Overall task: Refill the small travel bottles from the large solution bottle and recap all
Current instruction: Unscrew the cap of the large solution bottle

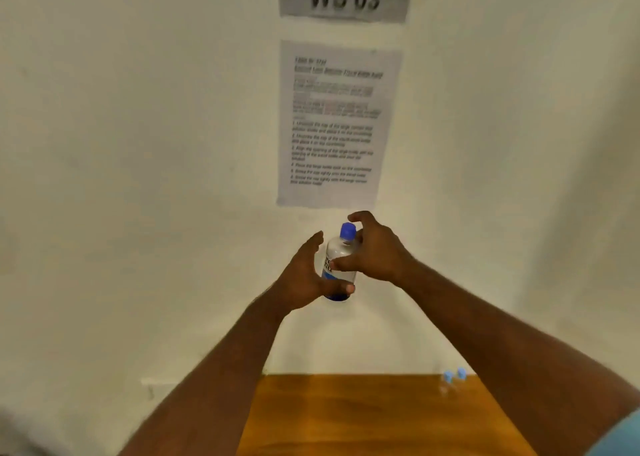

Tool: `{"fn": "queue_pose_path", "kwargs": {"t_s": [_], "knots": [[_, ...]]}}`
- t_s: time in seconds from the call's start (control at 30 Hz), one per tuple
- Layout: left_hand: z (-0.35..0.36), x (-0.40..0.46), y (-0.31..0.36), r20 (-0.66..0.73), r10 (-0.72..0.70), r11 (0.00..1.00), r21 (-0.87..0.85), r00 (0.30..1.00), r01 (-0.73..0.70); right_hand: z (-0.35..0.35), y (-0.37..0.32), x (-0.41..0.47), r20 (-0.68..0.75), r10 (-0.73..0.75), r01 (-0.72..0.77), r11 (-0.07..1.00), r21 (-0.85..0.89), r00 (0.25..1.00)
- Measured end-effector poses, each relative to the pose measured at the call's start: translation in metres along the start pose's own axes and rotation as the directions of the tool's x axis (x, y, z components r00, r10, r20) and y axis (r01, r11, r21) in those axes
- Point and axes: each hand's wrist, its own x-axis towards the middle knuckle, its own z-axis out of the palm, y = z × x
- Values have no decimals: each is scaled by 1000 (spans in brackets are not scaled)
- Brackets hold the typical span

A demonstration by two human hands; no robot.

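1. The big bottle [341, 265] is held upright in the air, well above the bench [363, 417].
2. The left hand [308, 279] cups its base; the right hand [372, 251] pinches its middle, fingers curled by the cap [347, 230].
3. Smooth plastic, likely slippery and liquid-heavy: grip the waist firmly.

Lg solution bottle [340, 265]: clear body, white/blue label, blue cap on, upright, held up in front of the wall, well above the table. 2 small travel bottles [453, 379]: clear, light-blue caps on, upright, side by side at table's far right edge; blurry.
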Motion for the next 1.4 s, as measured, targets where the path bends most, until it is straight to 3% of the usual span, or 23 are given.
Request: {"fn": "queue_pose_path", "kwargs": {"t_s": [0.13,0.33,0.43,0.5,0.63,0.7,0.8,0.87,0.97,1.17,1.23,1.3,1.4], "knots": [[7,14,87,-7,122,988,-90,993,-122,-77,-35,-3,29,-97,97,995,11,995],[20,30,182,-186,282,937,-157,941,-312,-170,-64,-12,-8,-164,164,979,121,986],[30,33,206,-250,295,930,-149,922,-337,-200,-64,-18,27,-164,158,976,150,986],[38,35,213,-281,274,929,-169,920,-329,-214,-66,-22,0,-164,163,978,127,986],[56,34,225,-332,175,953,-181,927,-245,-241,-71,-25,-250,-206,234,968,90,946],[64,36,229,-336,145,958,-187,931,-217,-251,-75,-24,-304,-268,272,962,-30,914],[72,37,236,-343,105,966,-190,934,-178,-256,-79,-21,-291,-343,271,926,-261,893],[75,36,240,-349,98,967,-188,932,-172,-258,-79,-19,-276,-348,261,916,-306,896],[79,33,244,-359,99,967,-187,928,-175,-265,-77,-19,-218,-311,268,942,-203,925],[79,28,240,-371,104,965,-188,923,-184,-280,-72,-30,44,-338,327,932,158,940],[78,26,240,-375,99,968,-178,922,-176,-281,-73,-30,103,-330,308,934,179,938],[78,25,240,-383,97,970,-172,919,-174,-279,-76,-29,70,-308,299,947,115,949],[78,22,243,-387,90,975,-153,918,-160,-276,-82,-27,-98,-297,281,948,-150,950]]}}
